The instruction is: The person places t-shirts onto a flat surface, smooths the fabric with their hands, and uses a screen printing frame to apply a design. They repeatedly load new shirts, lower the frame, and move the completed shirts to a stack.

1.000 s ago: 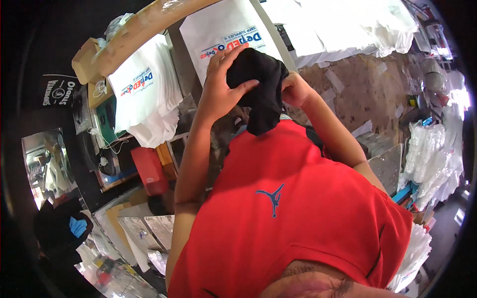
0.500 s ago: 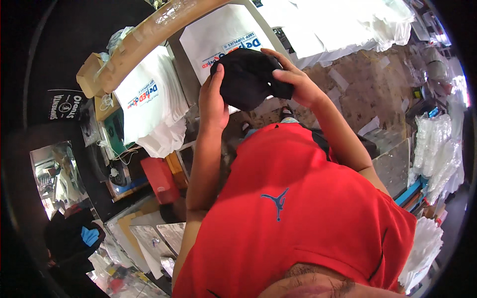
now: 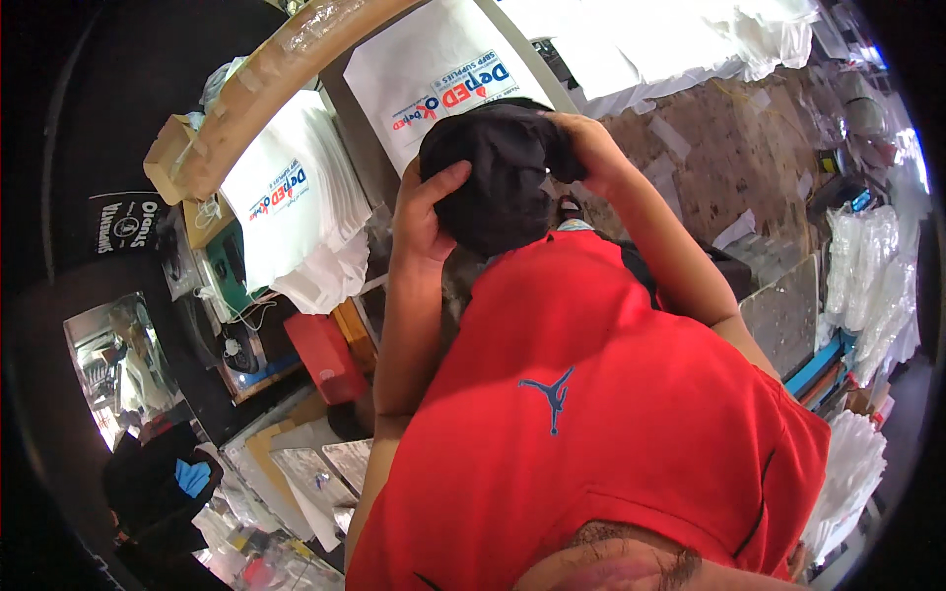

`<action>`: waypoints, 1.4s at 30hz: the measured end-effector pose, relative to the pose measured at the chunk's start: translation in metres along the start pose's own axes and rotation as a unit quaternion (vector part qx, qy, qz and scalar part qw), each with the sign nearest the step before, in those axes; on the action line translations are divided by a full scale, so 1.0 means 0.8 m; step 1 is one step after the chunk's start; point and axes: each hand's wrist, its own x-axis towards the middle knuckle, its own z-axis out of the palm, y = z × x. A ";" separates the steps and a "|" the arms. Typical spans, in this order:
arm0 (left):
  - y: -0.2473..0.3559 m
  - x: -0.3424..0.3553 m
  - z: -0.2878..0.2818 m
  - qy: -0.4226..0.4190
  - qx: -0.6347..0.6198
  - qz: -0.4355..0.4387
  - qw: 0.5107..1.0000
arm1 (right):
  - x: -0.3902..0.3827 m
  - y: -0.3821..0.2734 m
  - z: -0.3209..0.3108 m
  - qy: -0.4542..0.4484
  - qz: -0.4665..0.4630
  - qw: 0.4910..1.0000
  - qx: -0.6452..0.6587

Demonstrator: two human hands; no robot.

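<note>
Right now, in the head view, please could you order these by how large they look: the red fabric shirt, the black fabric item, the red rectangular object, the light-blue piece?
1. Red fabric shirt
2. Black fabric item
3. Red rectangular object
4. Light-blue piece

True sizes may differ, because nearness varies.

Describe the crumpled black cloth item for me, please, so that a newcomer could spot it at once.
Find the big red cloth shirt at lower centre. Just above it, held between the left hand and the right hand, is the crumpled black cloth item. Its dark colour sets it apart from the flat white printed sheet beyond it.
</note>
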 end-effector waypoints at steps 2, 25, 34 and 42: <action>-0.003 -0.001 -0.001 0.002 0.031 0.023 0.999 | 0.001 0.009 -0.007 0.015 -0.100 0.965 -0.241; -0.017 0.016 -0.020 -0.001 0.162 0.057 0.985 | -0.035 -0.052 0.042 -0.066 -0.075 0.994 -0.047; -0.030 0.027 -0.007 0.075 0.031 0.011 0.997 | -0.015 -0.043 0.044 -0.028 -0.181 0.931 -0.315; -0.049 0.032 -0.012 0.147 0.351 0.188 0.905 | -0.045 -0.018 0.054 -0.129 -0.134 0.961 -0.205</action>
